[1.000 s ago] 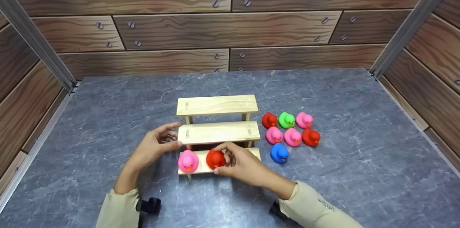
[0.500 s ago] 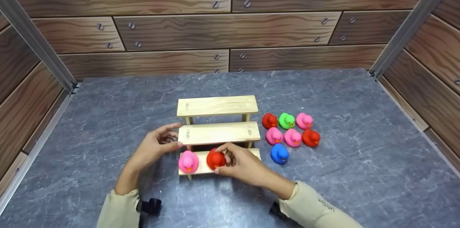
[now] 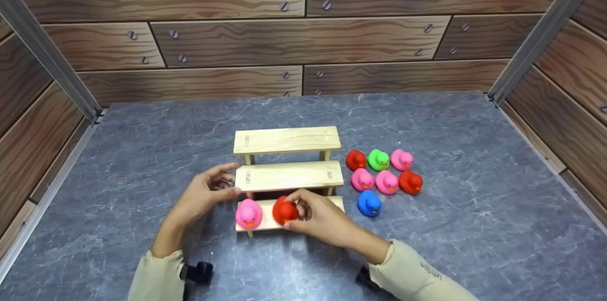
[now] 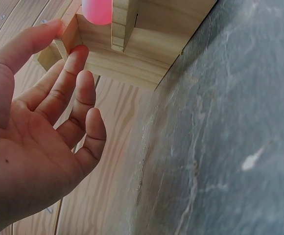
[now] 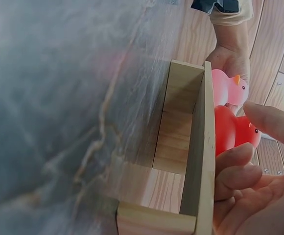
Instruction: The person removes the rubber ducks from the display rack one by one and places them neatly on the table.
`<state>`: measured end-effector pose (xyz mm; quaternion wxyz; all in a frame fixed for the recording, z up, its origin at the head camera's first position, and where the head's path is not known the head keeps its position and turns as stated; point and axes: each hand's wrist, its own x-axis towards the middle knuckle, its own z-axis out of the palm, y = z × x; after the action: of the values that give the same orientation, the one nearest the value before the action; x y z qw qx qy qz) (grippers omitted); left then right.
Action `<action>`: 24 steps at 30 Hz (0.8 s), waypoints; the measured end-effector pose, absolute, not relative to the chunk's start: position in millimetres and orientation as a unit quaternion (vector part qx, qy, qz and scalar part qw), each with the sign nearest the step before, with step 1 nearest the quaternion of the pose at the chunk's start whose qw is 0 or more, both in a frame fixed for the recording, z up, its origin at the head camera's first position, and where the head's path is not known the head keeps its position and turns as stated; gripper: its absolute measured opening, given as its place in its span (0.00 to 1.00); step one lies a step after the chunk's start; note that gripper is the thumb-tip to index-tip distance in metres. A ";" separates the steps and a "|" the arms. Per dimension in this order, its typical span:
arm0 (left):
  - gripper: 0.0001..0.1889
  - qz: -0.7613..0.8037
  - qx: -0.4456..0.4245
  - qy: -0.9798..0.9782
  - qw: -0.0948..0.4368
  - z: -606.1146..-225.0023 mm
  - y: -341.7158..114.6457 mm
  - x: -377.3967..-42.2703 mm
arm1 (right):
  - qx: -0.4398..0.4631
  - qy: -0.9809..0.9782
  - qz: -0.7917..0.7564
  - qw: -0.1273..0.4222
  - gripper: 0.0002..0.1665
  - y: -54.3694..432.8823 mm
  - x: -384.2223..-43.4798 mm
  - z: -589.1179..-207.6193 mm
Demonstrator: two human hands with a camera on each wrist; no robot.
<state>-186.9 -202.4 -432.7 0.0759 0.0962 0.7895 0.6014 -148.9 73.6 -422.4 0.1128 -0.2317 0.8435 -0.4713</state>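
In the head view my right hand (image 3: 322,218) holds a red rubber duck (image 3: 283,210) on the lowest step of a three-step wooden stand (image 3: 289,175). Thumb and fingers reach round the duck from the right. A pink rubber duck (image 3: 248,214) sits at the left end of that same step. My left hand (image 3: 201,194) grips the left end of the middle step, thumb at its front corner and index finger at its rear one. The left wrist view shows these fingertips at the wood, palm apart from it. Both ducks overlap in the right wrist view, the red one (image 5: 227,129) nearer.
Right of the stand, several more ducks lie grouped on the grey marbled table (image 3: 455,225): red, green (image 3: 378,159), pink (image 3: 387,182) and one blue duck (image 3: 369,203) in front. Wood-plank-patterned walls (image 3: 298,40) enclose the back and sides.
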 end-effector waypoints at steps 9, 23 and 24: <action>0.32 0.601 0.094 0.790 0.076 -432.8 -202.3 -186.6 | -0.235 0.836 -0.481 0.122 0.21 77.2 -147.0 -419.8; 0.32 0.605 0.092 0.787 0.082 -431.5 -203.0 -186.9 | -0.235 0.840 -0.474 0.120 0.21 98.0 -144.6 -403.8; 0.32 0.606 0.091 0.786 0.082 -431.5 -202.9 -187.0 | -0.237 0.840 -0.474 0.116 0.21 100.2 -144.7 -402.1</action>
<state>-187.0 -202.9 -431.5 0.0822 0.0909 0.7862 0.6057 -144.7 100.2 -402.1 0.1161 -0.2365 0.8401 -0.4741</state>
